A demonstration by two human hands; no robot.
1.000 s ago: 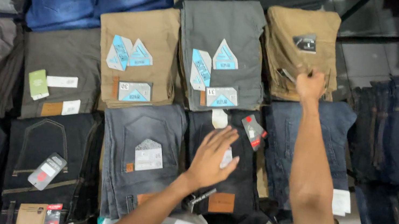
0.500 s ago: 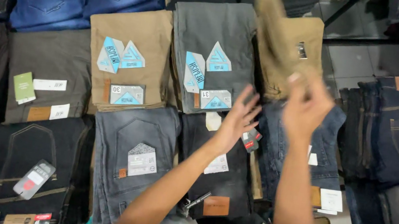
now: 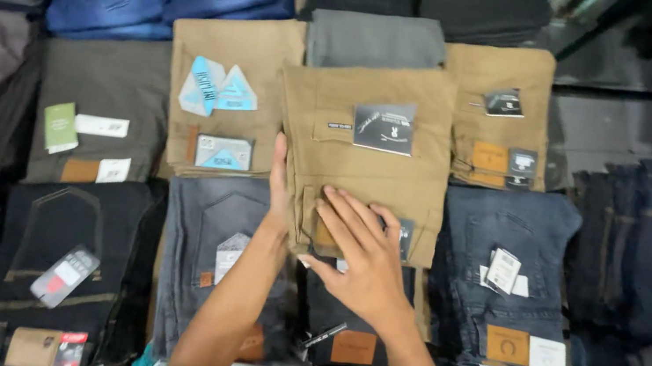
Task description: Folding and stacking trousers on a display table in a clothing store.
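Note:
A folded pair of tan trousers (image 3: 362, 158) with a dark tag lies in the middle of the display, on top of a grey folded pair (image 3: 373, 40) whose far end still shows. My left hand (image 3: 279, 188) is at the tan pair's left edge, with its fingers tucked along or under the fold. Lower down on the same pair, my right hand (image 3: 358, 256) lies flat with its fingers spread. Both forearms reach in from the bottom of the view.
Folded trousers and jeans lie in rows all around: another tan pair (image 3: 499, 115) at the back right, a tan pair with light blue tags (image 3: 221, 93) to the left, dark grey jeans (image 3: 208, 243) by my left arm, blue jeans (image 3: 507, 269) to the right.
My right hand lifted a tan folded pair from the back right stack and brought it onto the grey pair in the middle. Both hands now rest on it.

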